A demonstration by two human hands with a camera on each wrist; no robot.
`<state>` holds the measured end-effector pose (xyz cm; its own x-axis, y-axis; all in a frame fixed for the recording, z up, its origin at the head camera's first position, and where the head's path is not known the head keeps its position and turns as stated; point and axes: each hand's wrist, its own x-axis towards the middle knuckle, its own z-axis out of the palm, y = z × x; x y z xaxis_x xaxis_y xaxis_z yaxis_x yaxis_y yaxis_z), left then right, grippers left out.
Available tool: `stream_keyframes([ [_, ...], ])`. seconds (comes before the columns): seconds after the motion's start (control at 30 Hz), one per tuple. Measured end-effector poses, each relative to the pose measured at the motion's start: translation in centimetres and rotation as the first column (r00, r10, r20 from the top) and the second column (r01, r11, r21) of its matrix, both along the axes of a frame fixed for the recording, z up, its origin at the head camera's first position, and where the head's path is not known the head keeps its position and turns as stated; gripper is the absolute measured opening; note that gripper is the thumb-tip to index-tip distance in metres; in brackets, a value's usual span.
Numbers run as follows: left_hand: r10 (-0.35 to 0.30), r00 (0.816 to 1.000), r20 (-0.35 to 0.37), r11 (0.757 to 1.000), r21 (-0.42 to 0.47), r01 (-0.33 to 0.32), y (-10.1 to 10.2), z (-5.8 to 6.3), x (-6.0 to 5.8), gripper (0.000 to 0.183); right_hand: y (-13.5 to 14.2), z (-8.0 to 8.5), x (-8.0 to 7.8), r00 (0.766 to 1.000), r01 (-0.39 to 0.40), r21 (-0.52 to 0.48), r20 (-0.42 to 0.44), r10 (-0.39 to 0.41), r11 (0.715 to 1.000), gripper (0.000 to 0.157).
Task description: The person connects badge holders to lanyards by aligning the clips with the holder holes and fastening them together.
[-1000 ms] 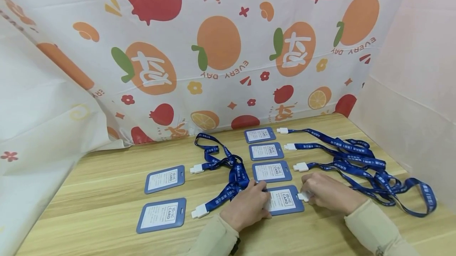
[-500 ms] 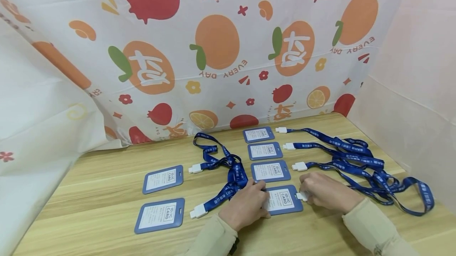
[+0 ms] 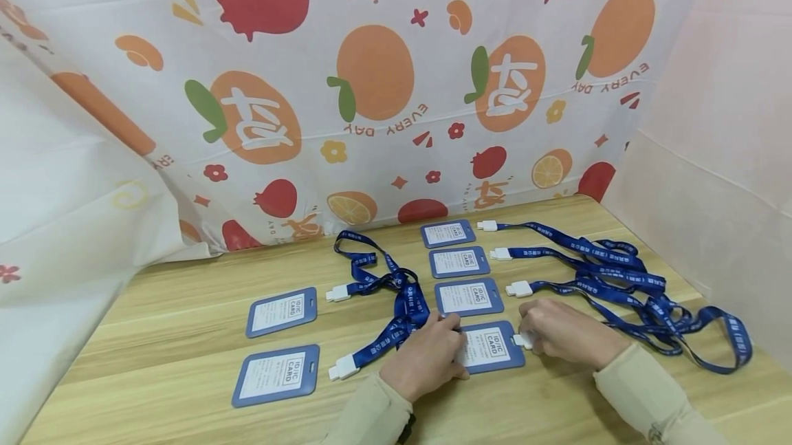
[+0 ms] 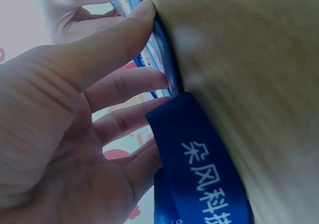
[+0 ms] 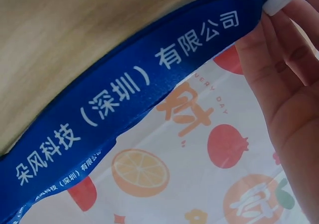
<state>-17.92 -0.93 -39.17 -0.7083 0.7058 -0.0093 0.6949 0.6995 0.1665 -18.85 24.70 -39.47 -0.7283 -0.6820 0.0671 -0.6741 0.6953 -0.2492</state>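
A wood table is under everything. A pile of blue straps lies from 1 to 3 o'clock of the right hand. At 9 o'clock of that hand is the left hand, its thumb and fingers apart, gripping two edges of a blue card holder. The holder is between the hands. The right fingers pinch a white clip at the holder's 3 o'clock end. It seems to touch the holder, but that's hard to see.
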Motion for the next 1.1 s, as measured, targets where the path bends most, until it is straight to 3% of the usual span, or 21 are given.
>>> stream_keyframes([
  [1.1, 0.002, 1.0, -0.003, 1.0, 0.006, -0.002, 0.12, -0.08, -0.16, 0.031, -0.17, 0.2, -0.01, 1.0, -0.006, 0.03, -0.007, 0.006, 1.0, 0.023],
])
